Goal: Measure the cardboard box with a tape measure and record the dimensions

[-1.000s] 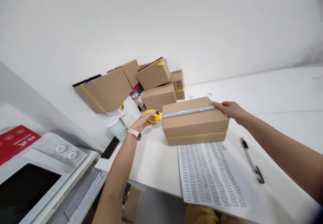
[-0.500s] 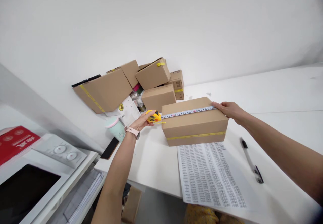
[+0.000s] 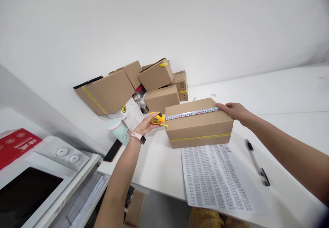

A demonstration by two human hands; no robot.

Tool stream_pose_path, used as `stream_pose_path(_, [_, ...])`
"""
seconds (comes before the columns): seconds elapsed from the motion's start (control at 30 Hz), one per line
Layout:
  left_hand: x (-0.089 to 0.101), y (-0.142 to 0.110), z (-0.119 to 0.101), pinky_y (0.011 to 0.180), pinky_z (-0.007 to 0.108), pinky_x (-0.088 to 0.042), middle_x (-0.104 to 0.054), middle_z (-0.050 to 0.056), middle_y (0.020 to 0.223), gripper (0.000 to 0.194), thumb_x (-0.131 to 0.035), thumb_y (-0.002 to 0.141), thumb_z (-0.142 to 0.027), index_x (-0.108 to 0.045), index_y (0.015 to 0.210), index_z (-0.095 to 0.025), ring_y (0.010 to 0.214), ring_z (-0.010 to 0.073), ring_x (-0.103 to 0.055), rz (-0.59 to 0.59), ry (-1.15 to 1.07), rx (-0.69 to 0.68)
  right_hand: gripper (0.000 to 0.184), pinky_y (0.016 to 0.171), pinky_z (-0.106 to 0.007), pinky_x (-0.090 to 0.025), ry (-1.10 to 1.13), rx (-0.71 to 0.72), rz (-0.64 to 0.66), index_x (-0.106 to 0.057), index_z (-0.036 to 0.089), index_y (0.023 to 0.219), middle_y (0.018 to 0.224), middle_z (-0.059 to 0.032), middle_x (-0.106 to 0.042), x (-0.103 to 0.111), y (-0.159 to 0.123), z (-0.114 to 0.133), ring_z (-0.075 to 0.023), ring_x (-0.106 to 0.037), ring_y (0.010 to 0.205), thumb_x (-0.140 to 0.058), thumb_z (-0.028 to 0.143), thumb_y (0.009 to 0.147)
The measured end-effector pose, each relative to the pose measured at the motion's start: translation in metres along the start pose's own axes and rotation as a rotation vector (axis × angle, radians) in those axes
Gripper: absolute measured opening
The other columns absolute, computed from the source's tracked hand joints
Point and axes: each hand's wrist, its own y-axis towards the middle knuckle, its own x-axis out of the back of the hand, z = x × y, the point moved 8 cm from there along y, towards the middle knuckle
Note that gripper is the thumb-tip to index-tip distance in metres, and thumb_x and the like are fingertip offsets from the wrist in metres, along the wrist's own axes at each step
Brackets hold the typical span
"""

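Note:
A cardboard box (image 3: pixel 199 129) with a yellow strip along its front side lies on the white table. My left hand (image 3: pixel 148 123), with a pinkish watch band on the wrist, is closed around a yellow tape measure (image 3: pixel 157 119) at the box's left end. The pulled-out blade (image 3: pixel 192 113) runs straight across the box's top to the right edge. There my right hand (image 3: pixel 232 111) pinches the blade's end against the box, thumb on top. Its other fingers are partly hidden behind the box corner.
Printed sheets (image 3: pixel 213 180) lie in front of the box, with a pen (image 3: pixel 257 163) to their right. Several cardboard boxes (image 3: pixel 156 79) are stacked by the wall. A mint cup (image 3: pixel 119 131) and dark phone-like slab (image 3: pixel 112 150) sit left, near a microwave (image 3: pixel 31 183).
Hardly anything differs. The view has shifted very slightly, and the tape measure's case has turned a little in my left hand. Both hands keep their places at the box's ends.

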Motion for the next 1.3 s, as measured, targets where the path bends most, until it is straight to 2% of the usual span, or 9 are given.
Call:
stream_pose_path(0.13, [0.005,0.001,-0.002,0.068,0.027,-0.052,-0.075,0.009,0.101,0.051,-0.076,0.073,-0.059,-0.069,0.105,-0.019,0.084,0.0193,-0.069,-0.015,0.115,-0.011,0.041,0.053,-0.032,-0.045,0.003,0.011,-0.001,-0.054,0.022,0.066,0.069,-0.0071,-0.063,0.000,0.000,0.002,-0.0215,-0.058,0.066,-0.068,0.060,0.077])
stream_pose_path(0.23, [0.008,0.001,-0.005,0.065,0.026,-0.047,-0.075,0.007,0.094,0.053,-0.071,0.076,-0.064,-0.072,0.104,-0.018,0.075,0.0167,-0.067,-0.026,0.220,-0.031,0.041,0.054,-0.033,-0.045,-0.001,0.003,-0.003,-0.054,0.022,0.065,0.070,-0.0076,-0.064,0.000,-0.001,0.002,-0.0217,-0.058,0.066,-0.068,0.059,0.077])
stream_pose_path(0.3, [0.010,0.001,-0.008,0.072,0.027,-0.048,-0.076,0.007,0.097,0.054,-0.069,0.078,-0.065,-0.073,0.105,-0.019,0.080,0.0181,-0.067,-0.033,0.270,-0.055,0.040,0.055,-0.033,-0.046,-0.003,-0.007,-0.001,-0.055,0.022,0.066,0.072,-0.0078,-0.065,0.000,-0.001,0.002,-0.0215,-0.058,0.067,-0.069,0.058,0.078])
stream_pose_path(0.43, [0.008,-0.001,-0.014,0.094,0.032,-0.044,-0.076,0.008,0.108,0.055,-0.070,0.076,-0.065,-0.074,0.105,-0.018,0.104,0.0244,-0.065,-0.034,0.318,-0.107,0.040,0.057,-0.033,-0.047,0.003,-0.018,0.006,-0.056,0.022,0.066,0.073,-0.0076,-0.065,0.000,-0.002,0.002,-0.0214,-0.059,0.068,-0.068,0.057,0.080])
stream_pose_path(0.5, [0.006,-0.002,-0.016,0.098,0.034,-0.043,-0.075,0.009,0.111,0.056,-0.069,0.076,-0.066,-0.075,0.105,-0.018,0.109,0.0266,-0.064,-0.028,0.331,-0.122,0.040,0.057,-0.033,-0.046,0.005,-0.023,0.003,-0.056,0.022,0.066,0.073,-0.0076,-0.065,0.000,-0.002,0.002,-0.0212,-0.059,0.068,-0.068,0.056,0.080])
stream_pose_path(0.87, [0.005,-0.005,-0.020,0.088,0.035,-0.045,-0.077,0.007,0.107,0.051,-0.063,0.080,-0.066,-0.076,0.102,-0.021,0.106,0.0297,-0.064,-0.078,0.404,-0.121,0.041,0.055,-0.032,-0.046,0.009,-0.016,0.011,-0.056,0.022,0.065,0.076,-0.0085,-0.068,0.000,-0.001,0.001,-0.0209,-0.060,0.067,-0.069,0.058,0.080])
stream_pose_path(1.3, [0.005,-0.003,-0.020,0.097,0.037,-0.044,-0.076,0.008,0.112,0.053,-0.067,0.077,-0.065,-0.076,0.103,-0.020,0.113,0.0312,-0.063,-0.083,0.360,-0.146,0.043,0.053,-0.032,-0.042,-0.034,0.005,-0.004,-0.050,0.024,0.061,0.066,-0.0053,-0.060,0.001,-0.001,0.004,-0.0196,-0.054,0.062,-0.069,0.058,0.079])
